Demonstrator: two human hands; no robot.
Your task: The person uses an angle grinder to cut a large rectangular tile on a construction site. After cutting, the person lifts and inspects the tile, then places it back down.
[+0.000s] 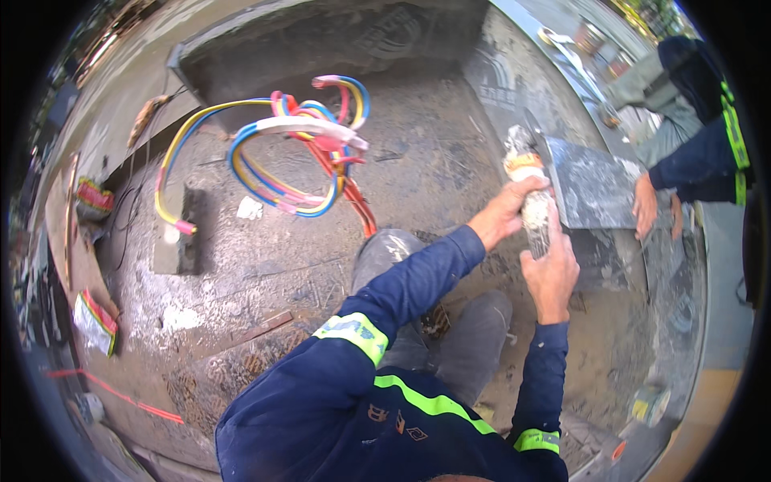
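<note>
A dust-caked angle grinder (536, 215) with an orange band is held in both my hands, right of the middle. My left hand (507, 210) is closed round its front part, near the band. Behind it, my right hand (552, 271) grips the rear of the body. The grinder's far end lies at the left edge of a grey sheet (598, 185); the thin disc there is hard to make out. A co-worker's hand (644, 206) rests on the right edge of that sheet.
Coiled coloured conduits (301, 165) rise from the gritty floor at left, by a concrete block (170, 245). Dark panels (345, 48) wall the far side. Red-and-white bags (95, 323) lie at the left rim. A co-worker (695, 136) crouches at right. A thin cable (128, 201) hangs at left.
</note>
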